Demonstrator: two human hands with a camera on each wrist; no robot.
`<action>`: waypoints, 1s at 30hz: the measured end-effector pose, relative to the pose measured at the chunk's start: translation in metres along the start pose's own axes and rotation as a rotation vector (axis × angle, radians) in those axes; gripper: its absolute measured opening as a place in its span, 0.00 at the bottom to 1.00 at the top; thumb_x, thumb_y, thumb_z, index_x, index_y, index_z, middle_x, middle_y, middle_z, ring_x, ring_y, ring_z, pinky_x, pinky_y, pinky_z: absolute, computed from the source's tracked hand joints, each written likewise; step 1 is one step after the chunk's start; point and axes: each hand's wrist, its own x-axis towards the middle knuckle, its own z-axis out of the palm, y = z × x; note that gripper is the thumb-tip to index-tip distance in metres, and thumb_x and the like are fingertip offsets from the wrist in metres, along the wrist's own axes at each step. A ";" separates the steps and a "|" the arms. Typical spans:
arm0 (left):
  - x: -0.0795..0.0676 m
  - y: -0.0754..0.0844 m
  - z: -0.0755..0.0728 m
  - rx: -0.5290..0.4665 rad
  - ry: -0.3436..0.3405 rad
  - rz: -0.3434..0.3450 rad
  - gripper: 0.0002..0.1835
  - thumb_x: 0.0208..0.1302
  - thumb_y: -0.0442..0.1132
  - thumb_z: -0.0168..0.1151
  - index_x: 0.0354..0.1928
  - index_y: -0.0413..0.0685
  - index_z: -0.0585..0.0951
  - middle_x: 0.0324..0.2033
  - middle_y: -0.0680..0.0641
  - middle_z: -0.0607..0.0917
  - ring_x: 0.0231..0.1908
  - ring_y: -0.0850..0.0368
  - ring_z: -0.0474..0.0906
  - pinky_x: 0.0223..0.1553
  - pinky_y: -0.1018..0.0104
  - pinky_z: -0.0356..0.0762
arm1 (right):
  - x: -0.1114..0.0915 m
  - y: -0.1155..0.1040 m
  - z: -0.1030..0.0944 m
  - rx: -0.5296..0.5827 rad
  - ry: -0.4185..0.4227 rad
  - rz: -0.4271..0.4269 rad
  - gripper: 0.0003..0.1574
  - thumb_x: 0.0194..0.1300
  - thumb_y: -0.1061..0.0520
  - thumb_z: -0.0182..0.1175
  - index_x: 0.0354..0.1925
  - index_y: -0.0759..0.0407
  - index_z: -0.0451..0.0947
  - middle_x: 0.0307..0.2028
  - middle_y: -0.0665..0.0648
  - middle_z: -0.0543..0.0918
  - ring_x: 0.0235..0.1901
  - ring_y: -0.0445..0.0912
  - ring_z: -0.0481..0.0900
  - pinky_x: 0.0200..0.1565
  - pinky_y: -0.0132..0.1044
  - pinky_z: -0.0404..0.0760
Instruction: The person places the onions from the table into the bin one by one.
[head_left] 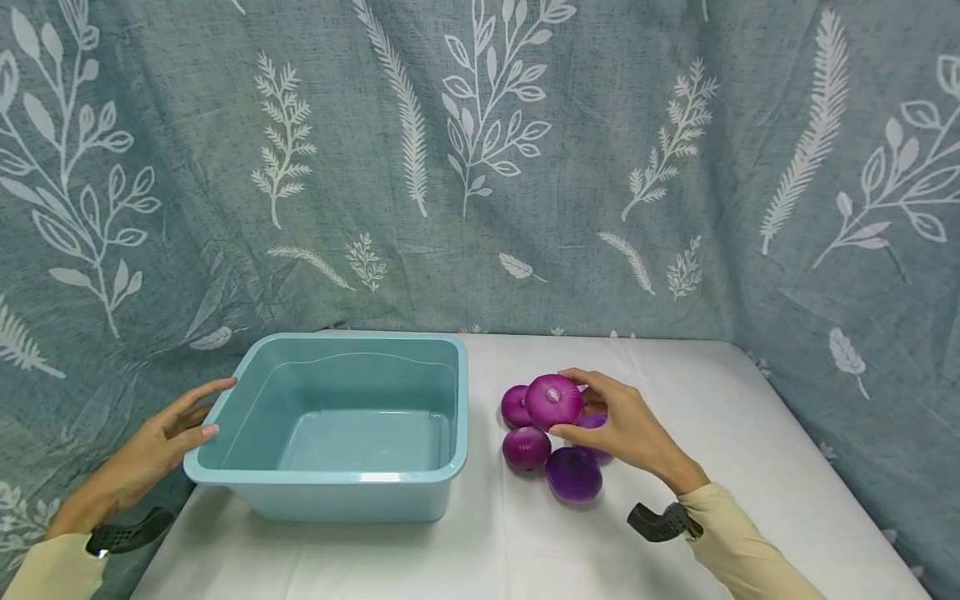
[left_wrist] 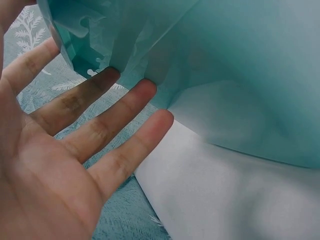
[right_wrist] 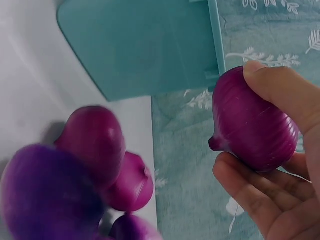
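My right hand [head_left: 626,421] grips a red onion [head_left: 553,401] between thumb and fingers, lifted over the others. In the right wrist view the thumb lies across the top of the held onion [right_wrist: 255,122], fingers beneath it. Below it cluster several more purple onions: a magenta one [head_left: 516,406], a round one [head_left: 527,448], and a darker violet one [head_left: 574,475]. At the left side of a teal plastic basin [head_left: 352,500], my left hand [head_left: 161,437] touches the rim with thumb and index finger. Its other fingers [left_wrist: 115,125] extend straight against the basin's outer wall. Nothing lies inside the basin.
The basin and onions stand on a table with a white cloth [head_left: 480,554]. A blue-green leaf-patterned curtain [head_left: 525,167] hangs behind and along both sides. Black bands [head_left: 663,522] sit at both wrists.
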 end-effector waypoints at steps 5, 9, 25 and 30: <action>0.000 0.000 0.000 -0.001 -0.004 0.001 0.35 0.84 0.36 0.45 0.84 0.61 0.47 0.80 0.47 0.48 0.62 0.79 0.60 0.54 0.47 0.79 | 0.014 -0.011 0.007 0.038 -0.028 -0.026 0.46 0.53 0.42 0.81 0.66 0.50 0.75 0.53 0.51 0.84 0.44 0.44 0.87 0.47 0.39 0.86; 0.001 0.002 0.000 -0.015 -0.001 -0.015 0.34 0.84 0.37 0.46 0.84 0.62 0.48 0.80 0.44 0.48 0.61 0.79 0.63 0.52 0.54 0.80 | 0.025 -0.020 0.012 0.053 -0.031 -0.028 0.45 0.53 0.42 0.81 0.66 0.48 0.76 0.53 0.50 0.84 0.44 0.43 0.87 0.48 0.42 0.86; 0.001 0.004 0.001 -0.034 0.003 -0.019 0.34 0.83 0.37 0.47 0.84 0.61 0.49 0.79 0.42 0.49 0.60 0.79 0.65 0.50 0.59 0.80 | 0.049 -0.053 0.041 0.160 -0.081 -0.073 0.45 0.53 0.39 0.81 0.66 0.45 0.76 0.56 0.46 0.83 0.46 0.41 0.86 0.49 0.39 0.85; 0.000 0.002 0.002 -0.023 0.003 -0.011 0.34 0.83 0.36 0.46 0.84 0.61 0.49 0.79 0.44 0.49 0.61 0.78 0.64 0.51 0.56 0.80 | 0.056 -0.061 0.052 0.192 -0.101 -0.111 0.44 0.54 0.41 0.80 0.66 0.45 0.76 0.55 0.44 0.83 0.44 0.41 0.87 0.48 0.40 0.86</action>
